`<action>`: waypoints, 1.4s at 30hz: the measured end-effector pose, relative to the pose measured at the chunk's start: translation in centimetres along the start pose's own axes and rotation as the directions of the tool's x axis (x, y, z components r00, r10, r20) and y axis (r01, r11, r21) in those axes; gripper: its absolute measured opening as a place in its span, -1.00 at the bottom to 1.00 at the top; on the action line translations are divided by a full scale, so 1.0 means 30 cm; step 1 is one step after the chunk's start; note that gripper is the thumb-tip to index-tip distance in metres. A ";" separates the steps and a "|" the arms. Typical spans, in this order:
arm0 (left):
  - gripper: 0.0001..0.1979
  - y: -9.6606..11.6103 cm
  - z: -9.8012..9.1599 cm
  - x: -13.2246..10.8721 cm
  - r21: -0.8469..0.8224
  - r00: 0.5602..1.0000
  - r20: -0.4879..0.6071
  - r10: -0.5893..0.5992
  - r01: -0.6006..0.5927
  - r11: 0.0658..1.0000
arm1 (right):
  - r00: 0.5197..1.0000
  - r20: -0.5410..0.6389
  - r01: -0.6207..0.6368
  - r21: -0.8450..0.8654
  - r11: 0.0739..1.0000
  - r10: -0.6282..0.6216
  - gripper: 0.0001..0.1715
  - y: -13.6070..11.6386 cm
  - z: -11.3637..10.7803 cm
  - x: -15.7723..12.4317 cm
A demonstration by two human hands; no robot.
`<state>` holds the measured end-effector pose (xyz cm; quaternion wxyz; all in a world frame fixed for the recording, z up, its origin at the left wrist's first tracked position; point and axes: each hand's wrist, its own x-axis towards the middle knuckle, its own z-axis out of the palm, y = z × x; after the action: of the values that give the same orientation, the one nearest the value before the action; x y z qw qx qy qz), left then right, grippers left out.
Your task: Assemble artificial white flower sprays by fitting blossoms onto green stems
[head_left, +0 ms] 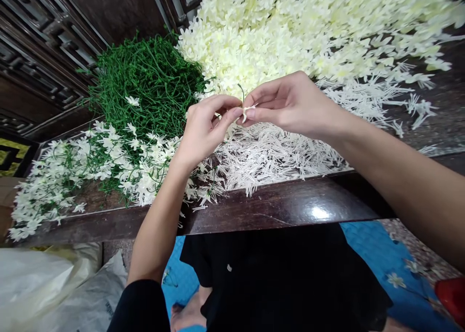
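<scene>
Closest to my camera come the wearer's right forearm (395, 167), bare and angling in from the right, and a black sleeve (140, 308) on the left arm. I take the green stem pile (145, 85) as my landmark. Just right of it, the left hand (203, 128) and right hand (290, 99) meet tip to tip, wrists apart and fingers curled. Both are pinched narrow on a small white flower piece (244, 114), a green stem (240, 90) poking up between the fingertips.

Touching the pile's right side and spreading beyond it, I have a broad heap of pale yellow petals (254, 41); right of it and nearer the wearer lie loose white filaments (276, 152). On the pile's near side, stemmed white flowers (54, 181) run left along the dark wooden counter (261, 203). The only writing I find is dark print (109, 308) on a greyish sack (92, 293), below the pile and off the counter; I cannot read it.
</scene>
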<state>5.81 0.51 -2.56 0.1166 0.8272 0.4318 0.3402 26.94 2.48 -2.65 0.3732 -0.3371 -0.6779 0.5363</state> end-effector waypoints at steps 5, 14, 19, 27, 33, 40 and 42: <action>-0.87 -0.002 -0.014 -0.002 0.013 0.994 -0.108 -0.031 0.033 0.999 | 0.995 -0.095 -0.034 -0.051 0.998 0.029 -0.90 -0.013 -0.006 -0.001; -0.85 0.008 -0.006 -0.004 -0.039 0.997 -0.050 -0.062 0.060 0.997 | 0.998 -0.058 -0.012 -0.107 0.994 0.006 -0.91 0.001 0.010 -0.004; -0.84 0.009 -0.002 -0.004 -0.005 0.999 -0.017 -0.049 0.049 0.999 | 1.000 -0.022 0.013 -0.108 0.994 -0.016 -0.91 0.004 0.013 -0.007; -0.83 0.018 0.001 -0.006 0.046 0.998 0.063 -0.014 0.012 0.999 | 1.000 -0.010 0.025 -0.107 0.994 -0.026 -0.86 0.018 0.012 -0.012; -0.83 0.022 0.004 -0.006 0.058 0.997 0.077 0.013 -0.017 0.998 | 0.999 -0.045 -0.031 -0.099 0.995 0.027 -0.81 0.023 0.016 -0.010; -0.81 0.003 0.007 -0.008 0.071 0.999 0.054 0.000 -0.004 0.997 | 1.000 -0.004 0.000 -0.111 0.994 0.000 -0.79 0.017 0.010 -0.013; -0.79 -0.003 0.008 -0.008 0.094 0.999 0.050 0.012 -0.016 0.995 | 1.000 -0.007 0.008 -0.130 0.992 -0.009 -0.81 0.015 0.011 -0.013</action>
<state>5.82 0.39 -2.89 0.0857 0.8429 0.4385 0.2999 26.87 2.07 -3.20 0.3552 -0.3596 -0.7114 0.4883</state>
